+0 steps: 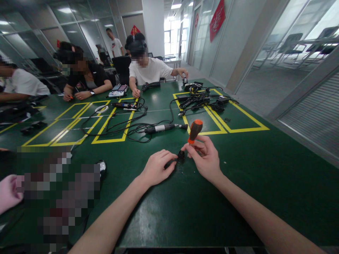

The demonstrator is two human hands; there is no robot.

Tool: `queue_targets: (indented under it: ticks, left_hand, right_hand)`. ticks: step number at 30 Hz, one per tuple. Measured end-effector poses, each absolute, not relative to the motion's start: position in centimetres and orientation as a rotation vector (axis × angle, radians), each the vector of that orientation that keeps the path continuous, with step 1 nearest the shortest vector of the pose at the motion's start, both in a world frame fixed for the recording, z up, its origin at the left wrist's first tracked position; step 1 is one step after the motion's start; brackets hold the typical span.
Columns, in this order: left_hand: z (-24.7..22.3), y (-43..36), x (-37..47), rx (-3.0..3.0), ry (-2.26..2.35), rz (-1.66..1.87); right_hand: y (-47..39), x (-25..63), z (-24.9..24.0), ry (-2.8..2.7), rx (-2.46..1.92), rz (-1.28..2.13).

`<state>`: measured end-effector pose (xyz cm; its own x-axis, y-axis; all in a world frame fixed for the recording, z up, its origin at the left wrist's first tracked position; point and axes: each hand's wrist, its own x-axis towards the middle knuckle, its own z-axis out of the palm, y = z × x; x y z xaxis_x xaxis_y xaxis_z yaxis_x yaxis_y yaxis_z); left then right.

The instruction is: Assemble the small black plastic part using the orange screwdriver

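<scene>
An orange and dark-grey screwdriver stands nearly upright, handle up, in the fingers of my right hand. Beside its lower end, a small black ribbed part rests on the green table. My left hand has its fingertips against the left side of that black part, thumb and fingers curved around it. The screwdriver's tip is hidden behind my right fingers. Tiny bits lie on the table just below the part.
Beyond my hands lies a silver-black power tool with a looped cable. A heap of black cables sits farther right, inside yellow tape. Several people sit across the table; one person's hand rests near a black tool.
</scene>
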<state>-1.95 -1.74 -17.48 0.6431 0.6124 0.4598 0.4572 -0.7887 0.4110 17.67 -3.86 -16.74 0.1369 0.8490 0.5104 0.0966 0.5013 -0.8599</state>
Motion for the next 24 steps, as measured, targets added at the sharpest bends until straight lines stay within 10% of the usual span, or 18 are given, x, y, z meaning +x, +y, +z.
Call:
queue_targets:
  ticks: [24]
  left_hand:
    - [-17.31,-1.77,-1.97,2.604,0.876,0.855]
  right_hand:
    - [-4.11,17.91,-16.45,-1.381,-0.9,0.61]
